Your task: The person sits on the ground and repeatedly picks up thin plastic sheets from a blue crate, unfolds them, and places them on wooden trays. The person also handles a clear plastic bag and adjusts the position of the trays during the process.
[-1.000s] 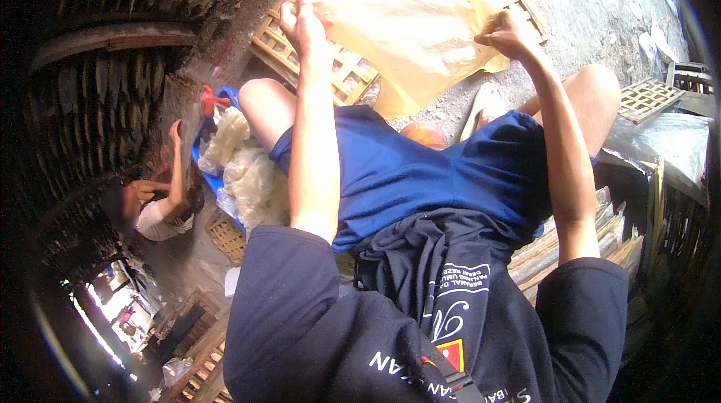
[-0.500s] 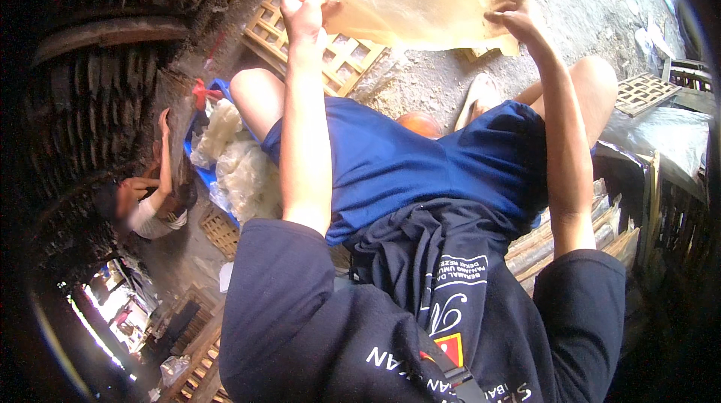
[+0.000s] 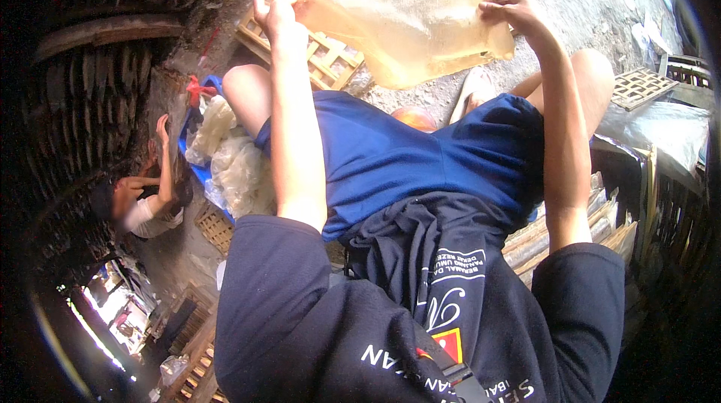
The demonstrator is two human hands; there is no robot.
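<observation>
A thin, translucent amber sheet (image 3: 405, 24) with a wavy near edge is stretched between my two hands. My left hand (image 3: 276, 14) pinches its left edge, fingers closed on it. At the right edge my right hand (image 3: 512, 11) grips the sheet between thumb and fingers. Under the sheet lies a slatted lattice rack (image 3: 324, 59), showing past the sheet's left side and at its far right corner. I cannot tell whether the sheet touches the rack.
Pale crumpled film (image 3: 236, 159) fills a blue container (image 3: 194, 161) by my left knee. A round orange thing (image 3: 414, 119) sits between my legs. Stacked flat boards (image 3: 559, 219) stand at my right side, near another lattice rack (image 3: 644, 89). A person (image 3: 150, 204) crouches at far left.
My left hand has shifted left. The sheet's near edge has come toward me and hangs lower, covering more of the floor and rack. My right hand has barely moved.
</observation>
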